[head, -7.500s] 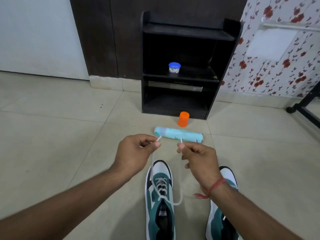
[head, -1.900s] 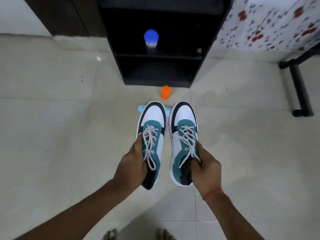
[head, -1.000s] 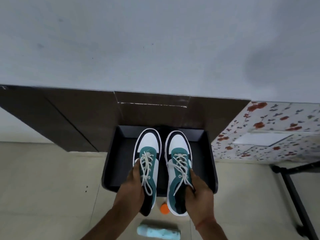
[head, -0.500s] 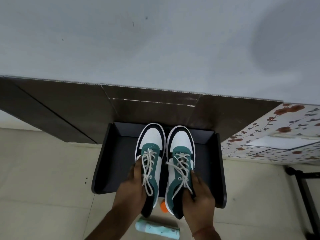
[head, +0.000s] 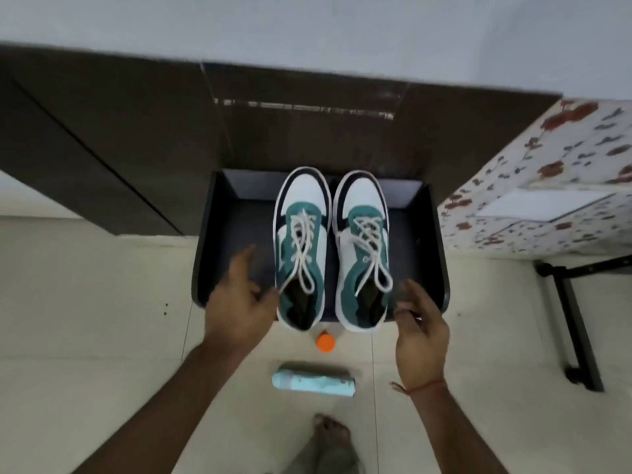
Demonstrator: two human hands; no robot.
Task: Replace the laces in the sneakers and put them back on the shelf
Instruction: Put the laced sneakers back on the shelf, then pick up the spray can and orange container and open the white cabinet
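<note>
Both laced sneakers [head: 331, 248] sit on the shelf [head: 236, 241] top (heels overhanging), left hand [head: 239, 302] and right hand [head: 420, 323] fingers loosely spread, holding nothing.

Sneakers [head: 302, 248] look teal suede with smooth white panels; laces [head: 302, 249] woven cloth; shelf [head: 239, 230] matt black; floor tiles [head: 85, 302] glossy.
</note>
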